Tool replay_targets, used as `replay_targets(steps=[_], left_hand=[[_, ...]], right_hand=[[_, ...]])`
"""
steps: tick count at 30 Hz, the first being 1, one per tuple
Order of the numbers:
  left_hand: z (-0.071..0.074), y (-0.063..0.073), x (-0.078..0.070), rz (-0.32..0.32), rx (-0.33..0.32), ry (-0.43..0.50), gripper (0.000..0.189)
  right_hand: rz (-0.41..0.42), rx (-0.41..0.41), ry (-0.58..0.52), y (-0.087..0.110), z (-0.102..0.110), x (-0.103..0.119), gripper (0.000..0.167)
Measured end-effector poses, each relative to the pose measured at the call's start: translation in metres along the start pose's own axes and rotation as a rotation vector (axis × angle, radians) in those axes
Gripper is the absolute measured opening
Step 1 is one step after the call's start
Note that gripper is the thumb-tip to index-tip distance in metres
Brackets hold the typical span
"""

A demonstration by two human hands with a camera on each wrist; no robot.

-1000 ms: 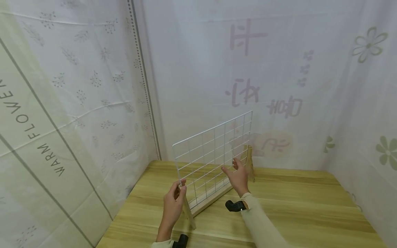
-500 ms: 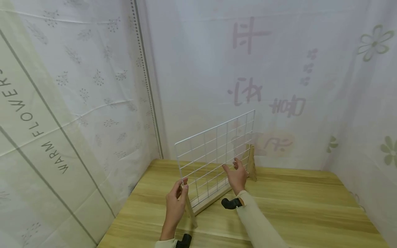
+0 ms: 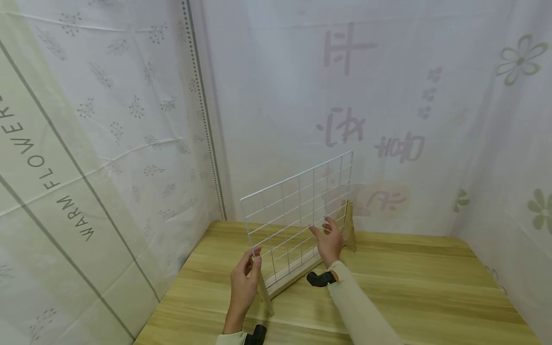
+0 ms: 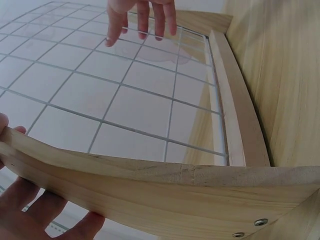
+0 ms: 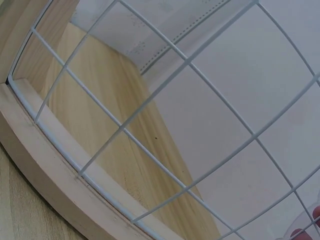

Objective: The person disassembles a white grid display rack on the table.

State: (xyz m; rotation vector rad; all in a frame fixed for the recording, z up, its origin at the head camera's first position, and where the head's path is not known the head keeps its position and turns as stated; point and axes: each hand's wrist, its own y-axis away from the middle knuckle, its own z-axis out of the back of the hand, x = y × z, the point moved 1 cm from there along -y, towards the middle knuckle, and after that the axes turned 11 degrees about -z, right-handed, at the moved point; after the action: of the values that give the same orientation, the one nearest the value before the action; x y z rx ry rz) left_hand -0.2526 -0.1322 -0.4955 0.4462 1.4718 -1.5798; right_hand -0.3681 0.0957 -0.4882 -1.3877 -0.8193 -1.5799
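Note:
A white wire grid panel [image 3: 298, 211] stands upright in a pale wooden base with a wooden post at each end. My left hand [image 3: 244, 280] grips the near wooden post [image 3: 265, 294] close to its top; in the left wrist view, fingers [image 4: 45, 212] lie along one face of this post [image 4: 165, 187]. My right hand [image 3: 330, 242] is at the lower far part of the grid, thumb and fingers spread apart. Its fingertips [image 5: 301, 234] show behind wires in the right wrist view. Whether they press the wire cannot be told. The grid's lower edge runs along the wooden bottom bar [image 5: 55, 175].
The stand rests on a wood-grain table [image 3: 401, 292]. At its far end, the second wooden post [image 3: 349, 227] stands near the back curtain [image 3: 276, 96]. A printed curtain [image 3: 108, 143] hangs on the left. Two screw heads [image 4: 261, 222] show low on the near post.
The view has shifted slightly. Over the last half second the grid's top edge has moved a little left and up, and my right hand has risen slightly. My left hand keeps its hold.

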Motion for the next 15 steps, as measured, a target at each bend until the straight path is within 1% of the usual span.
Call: replay_targets(steps=[2,8,15], left_hand=[[0.000,0.000,0.000,-0.006,0.001,-0.001,0.028],[0.000,0.000,0.001,-0.018,0.000,-0.002,0.026],[-0.001,0.000,0.001,-0.018,-0.020,-0.011,0.025]], right_hand=[[0.008,-0.003,-0.005,0.000,0.000,0.002,0.058],[0.014,-0.018,0.024,-0.001,0.002,0.006,0.057],[0.029,-0.014,0.037,-0.003,0.005,0.014,0.059]])
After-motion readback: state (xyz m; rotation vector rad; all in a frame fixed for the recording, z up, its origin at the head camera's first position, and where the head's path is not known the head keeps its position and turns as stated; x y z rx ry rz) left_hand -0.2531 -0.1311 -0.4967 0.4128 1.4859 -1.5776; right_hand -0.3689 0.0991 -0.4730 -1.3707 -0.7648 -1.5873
